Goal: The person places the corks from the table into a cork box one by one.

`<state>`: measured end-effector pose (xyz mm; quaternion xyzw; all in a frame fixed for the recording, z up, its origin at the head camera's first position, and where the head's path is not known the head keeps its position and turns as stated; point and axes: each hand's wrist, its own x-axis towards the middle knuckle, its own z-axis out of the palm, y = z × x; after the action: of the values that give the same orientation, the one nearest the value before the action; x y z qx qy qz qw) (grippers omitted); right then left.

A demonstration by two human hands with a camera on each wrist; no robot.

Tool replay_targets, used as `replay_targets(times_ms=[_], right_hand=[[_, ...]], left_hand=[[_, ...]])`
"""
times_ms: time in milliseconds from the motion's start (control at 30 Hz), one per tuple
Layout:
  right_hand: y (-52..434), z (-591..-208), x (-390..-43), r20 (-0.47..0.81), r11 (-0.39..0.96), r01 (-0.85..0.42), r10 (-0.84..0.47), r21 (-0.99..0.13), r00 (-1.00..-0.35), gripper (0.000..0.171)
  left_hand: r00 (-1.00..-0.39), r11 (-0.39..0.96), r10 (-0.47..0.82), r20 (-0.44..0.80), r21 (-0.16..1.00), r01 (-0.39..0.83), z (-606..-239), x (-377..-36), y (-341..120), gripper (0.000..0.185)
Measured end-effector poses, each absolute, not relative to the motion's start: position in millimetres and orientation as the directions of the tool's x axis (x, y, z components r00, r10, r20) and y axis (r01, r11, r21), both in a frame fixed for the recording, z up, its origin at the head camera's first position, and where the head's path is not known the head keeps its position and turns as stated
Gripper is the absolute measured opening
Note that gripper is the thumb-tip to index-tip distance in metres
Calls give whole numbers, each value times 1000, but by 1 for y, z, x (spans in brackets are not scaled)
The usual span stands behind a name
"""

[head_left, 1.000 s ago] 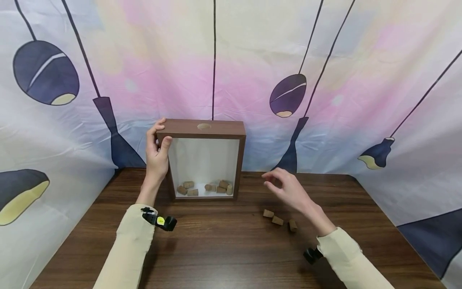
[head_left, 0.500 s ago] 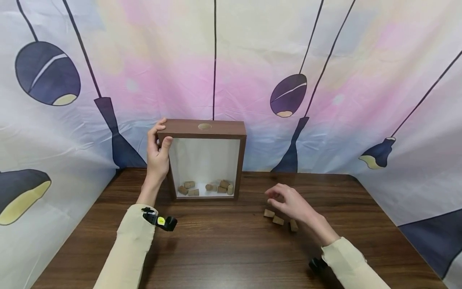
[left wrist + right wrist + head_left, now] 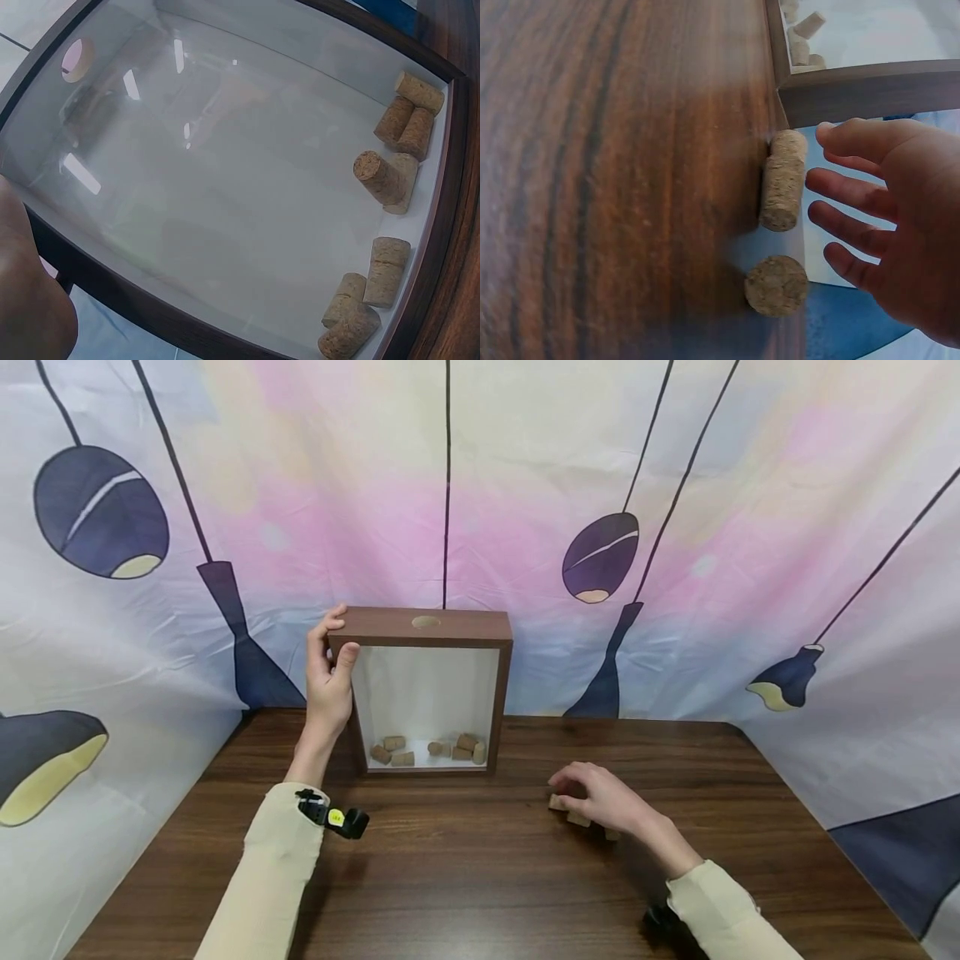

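Observation:
A wooden shadow box [image 3: 468, 627] with a clear front stands upright on the table, a round hole in its top. My left hand [image 3: 327, 689] grips its upper left corner, thumb on the front and fingers over the top. Several corks [image 3: 381, 180] lie along the bottom inside. To the right of the box, my right hand [image 3: 606, 799] is just above a loose cork [image 3: 556, 802], fingers bent and spread. Two more corks, a middle one [image 3: 578, 819] and a right one [image 3: 612, 835], are partly hidden beneath that hand. The right wrist view shows a gap between fingertips and a cork [image 3: 783, 184].
The dark wooden table [image 3: 450, 877] carries the box and the corks. A printed curtain [image 3: 360, 510] hangs close behind the box and along both sides. Each sleeve bears a small black wrist camera, like the left one [image 3: 348, 823].
My right hand has come down toward the loose corks, now covering parts of them. The left hand and the box stay in place, and the corks inside have not moved.

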<state>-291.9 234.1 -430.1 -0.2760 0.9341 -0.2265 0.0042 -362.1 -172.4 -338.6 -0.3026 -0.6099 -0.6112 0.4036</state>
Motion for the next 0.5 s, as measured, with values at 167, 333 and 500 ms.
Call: replay_targets(times_ms=[167,333,500], right_hand=[[233,-435,-294,99,744,-515,-527,-425,-844,22],[231,-437,-294,95,743,-515,-530,-427,-843,20],[229,-438,-294,115,747,-516,-520,-418,-846,19]], left_hand=[[-501,65,-121,857,510,858,-346,-372,-175,50],[-497,53,-124,859,506,861,-352,-381,-179,52],[-495,56,-127,860,504,862,-350,-380,-177,52]])
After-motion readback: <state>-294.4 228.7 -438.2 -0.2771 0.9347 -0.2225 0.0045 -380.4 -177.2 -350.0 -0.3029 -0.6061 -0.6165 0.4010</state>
